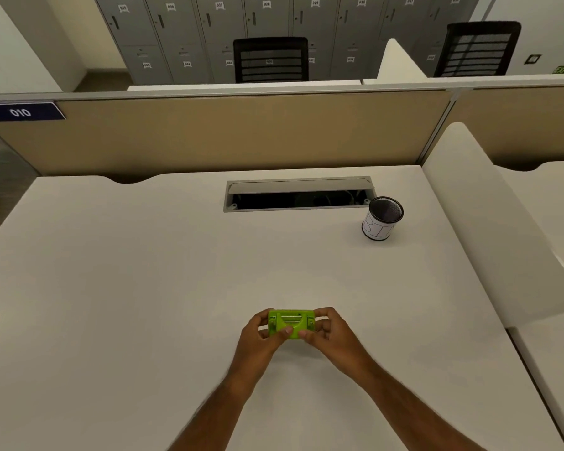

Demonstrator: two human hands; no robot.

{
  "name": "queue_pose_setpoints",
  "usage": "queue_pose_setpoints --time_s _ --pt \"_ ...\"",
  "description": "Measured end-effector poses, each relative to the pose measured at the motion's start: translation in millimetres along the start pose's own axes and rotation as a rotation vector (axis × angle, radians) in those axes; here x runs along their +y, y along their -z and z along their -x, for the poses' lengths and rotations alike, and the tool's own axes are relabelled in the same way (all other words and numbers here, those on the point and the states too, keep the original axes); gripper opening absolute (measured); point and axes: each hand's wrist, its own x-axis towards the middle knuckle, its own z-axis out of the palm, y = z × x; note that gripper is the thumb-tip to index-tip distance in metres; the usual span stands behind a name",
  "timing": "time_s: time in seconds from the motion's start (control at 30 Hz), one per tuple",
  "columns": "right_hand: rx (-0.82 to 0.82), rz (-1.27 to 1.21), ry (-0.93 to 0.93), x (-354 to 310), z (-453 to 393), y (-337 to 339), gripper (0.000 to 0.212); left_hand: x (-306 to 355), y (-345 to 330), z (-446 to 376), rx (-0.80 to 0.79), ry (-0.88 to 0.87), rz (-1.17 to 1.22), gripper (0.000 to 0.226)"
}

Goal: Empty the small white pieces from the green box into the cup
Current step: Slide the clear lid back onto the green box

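White desk [144, 288] fills most of the view, backed by a tan partition [241, 135] with grey lockers [209, 27] and two black chairs [271, 60] beyond it. A cable tray [298, 194] is set into the far middle of the desk, its flap raised and the slot dark inside.

Near the front edge, both hands hold the green box [291, 323] just above the desk. It is a small, bright lime, oblong plastic piece, held lengthwise between the hands, with a ribbed or slotted strip along its upper face and small fittings at either end. The left hand [262, 333] grips its left end, thumb pressed on the near face; the right hand [328, 330] grips the right end the same way, fingers curled round the far side. Whether any white pieces are inside I cannot tell.

Well apart, at the far right beside the tray's corner, the cup [382, 219] stands upright: black mesh, wrapped in a white paper label with hand-drawn letters. Its inside looks dark; I can make out no contents.
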Motion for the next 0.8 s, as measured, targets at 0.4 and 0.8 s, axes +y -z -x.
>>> queue_pose_setpoints --time_s 0.4,0.8 --pt "0.040 0.130 -0.031 25 -8 3 0.044 -25 -20 -12 0.048 0.012 -0.308 0.033" --pt "0.132 0.260 0.024 34 -8 -3 0.054 -30 -25 -13 0.132 -0.003 -0.416 0.073"
